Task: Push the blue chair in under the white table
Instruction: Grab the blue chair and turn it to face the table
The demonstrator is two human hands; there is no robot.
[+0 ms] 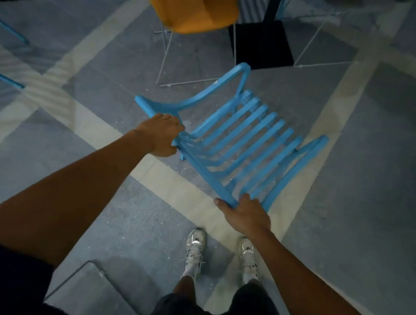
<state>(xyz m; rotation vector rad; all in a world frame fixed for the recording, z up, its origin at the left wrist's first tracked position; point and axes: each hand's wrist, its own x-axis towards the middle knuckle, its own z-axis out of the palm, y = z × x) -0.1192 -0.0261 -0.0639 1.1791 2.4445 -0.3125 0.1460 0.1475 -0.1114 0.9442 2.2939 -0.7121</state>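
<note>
**Both hands on blue chair back**

Blue chair (pixel 239 144) stands on grey tiled floor (pixel 369 190), slatted seat facing away from the person. Left hand (pixel 163 137) has fingers curled round the top rail's left end; right hand (pixel 246 213) grips its right end, thumb underneath. Orange chair (pixel 195 9) and black table base (pixel 263 44) lie just beyond.

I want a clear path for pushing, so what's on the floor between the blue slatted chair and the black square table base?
Head view: only bare grey floor lies between the blue slatted chair and the black square table base.
</note>
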